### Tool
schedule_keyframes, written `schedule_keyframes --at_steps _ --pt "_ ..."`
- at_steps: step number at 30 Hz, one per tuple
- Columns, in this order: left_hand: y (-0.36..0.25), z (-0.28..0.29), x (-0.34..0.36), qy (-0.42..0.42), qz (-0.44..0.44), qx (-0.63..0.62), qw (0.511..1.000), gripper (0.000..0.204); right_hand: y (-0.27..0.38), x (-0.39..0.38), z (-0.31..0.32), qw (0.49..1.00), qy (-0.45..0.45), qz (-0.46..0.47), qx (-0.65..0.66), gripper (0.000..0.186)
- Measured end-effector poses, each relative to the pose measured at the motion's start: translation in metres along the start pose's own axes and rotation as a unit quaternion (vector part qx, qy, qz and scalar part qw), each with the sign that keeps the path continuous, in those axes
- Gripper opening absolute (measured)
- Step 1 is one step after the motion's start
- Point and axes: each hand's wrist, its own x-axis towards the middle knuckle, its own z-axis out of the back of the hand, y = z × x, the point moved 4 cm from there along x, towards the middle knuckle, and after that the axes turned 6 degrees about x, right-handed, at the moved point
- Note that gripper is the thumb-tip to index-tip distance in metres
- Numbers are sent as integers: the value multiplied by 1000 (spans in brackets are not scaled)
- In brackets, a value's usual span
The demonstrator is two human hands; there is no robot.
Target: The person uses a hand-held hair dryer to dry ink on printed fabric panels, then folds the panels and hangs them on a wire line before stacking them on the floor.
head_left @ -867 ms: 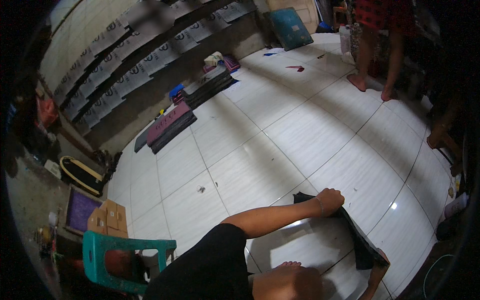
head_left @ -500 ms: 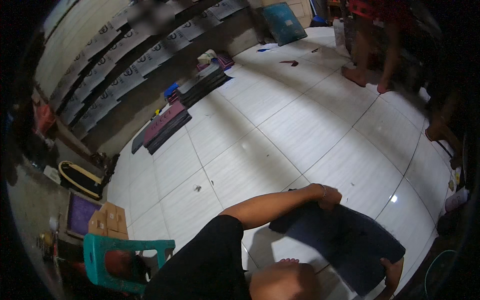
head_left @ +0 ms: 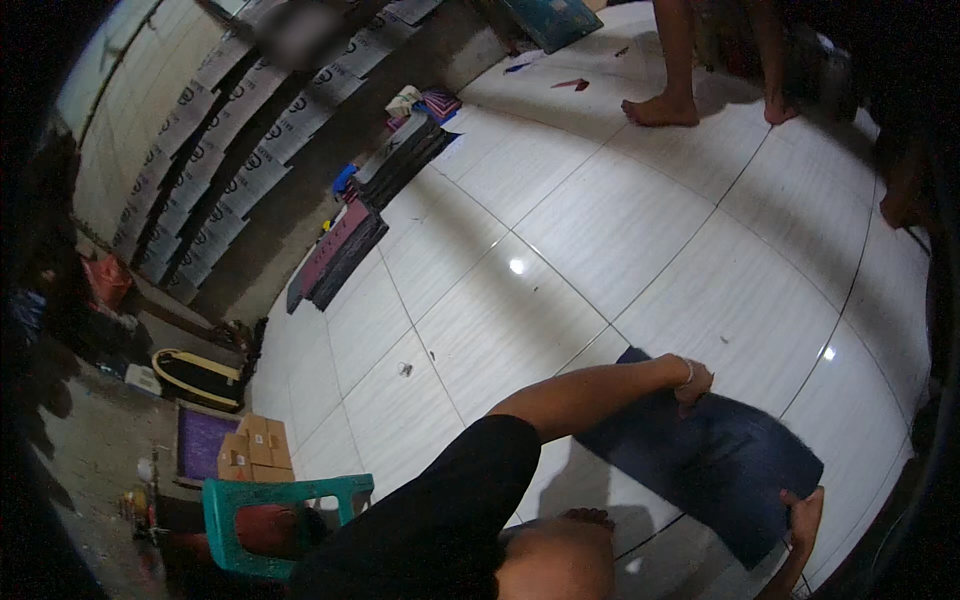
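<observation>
A dark navy mat (head_left: 715,460), rectangular with a faint darker marking, spreads low over the tiled floor at the lower right. My left hand (head_left: 693,388), with a bracelet at its wrist, reaches across from a black sleeve and grips the mat's far edge. At the near right end, my right hand (head_left: 803,515) pinches the mat's edge, its thumb lying on top. Fingers beneath the mat are hidden. My bare knee and toes show at the bottom, left of the mat.
Stacked mats (head_left: 340,250) lie along the wall at far left. A green plastic stool (head_left: 225,535) stands at lower left beside cardboard boxes (head_left: 262,448) and a purple framed panel (head_left: 200,442). Another person's bare feet (head_left: 665,112) are at the far right.
The mat has flattened out toward the floor, showing more of its face. Both hands keep hold of it. The other person's feet appear nearer, and the whole view has shifted slightly.
</observation>
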Motion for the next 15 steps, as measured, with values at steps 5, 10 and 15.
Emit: schedule_keyframes --at_steps 5,10,15 --pt "14 10 55 -56 9 21 998 39 -39 46 30 997 -76 -8 -12 58" --pt "12 25 96 -95 5 8 995 35 -112 87 61 995 -66 -6 80 52" --pt "2 31 110 -30 30 -17 999 35 -101 64 54 990 -140 7 -19 51"
